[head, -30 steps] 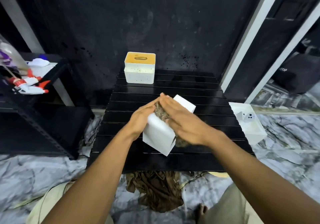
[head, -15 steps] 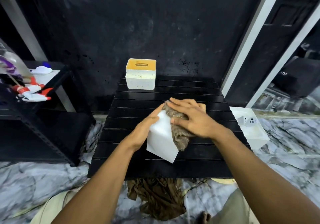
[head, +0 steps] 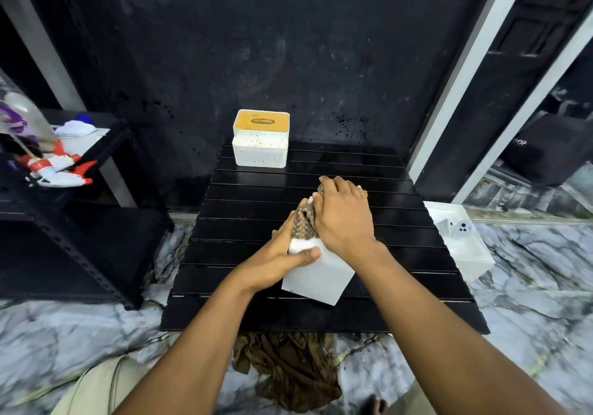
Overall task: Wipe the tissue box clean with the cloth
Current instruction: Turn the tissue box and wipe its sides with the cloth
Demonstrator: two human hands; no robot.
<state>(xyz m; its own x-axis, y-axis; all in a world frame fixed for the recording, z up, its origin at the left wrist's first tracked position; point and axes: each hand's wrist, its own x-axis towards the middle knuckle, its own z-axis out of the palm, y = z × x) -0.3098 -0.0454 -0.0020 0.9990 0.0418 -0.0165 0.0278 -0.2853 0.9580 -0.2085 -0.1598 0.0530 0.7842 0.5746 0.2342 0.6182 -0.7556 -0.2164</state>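
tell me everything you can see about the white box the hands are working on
The white tissue box is a plain, smooth, matte block, seemingly plastic, tilted with one corner toward the camera on the black slatted table. The left hand grips its near left edge, thumb across a face. The right hand presses a brown patterned cloth on its upper part, hiding the top. No opening shows.

Smooth matt white tissue box (head: pixel 316 278), coarse woven brown cloth (head: pixel 304 226), glossy black slatted table (head: pixel 250 222).

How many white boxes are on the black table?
2. One white box is held near the front by the left hand; a second, with an orange lid, stands at the far edge. None seems hidden.
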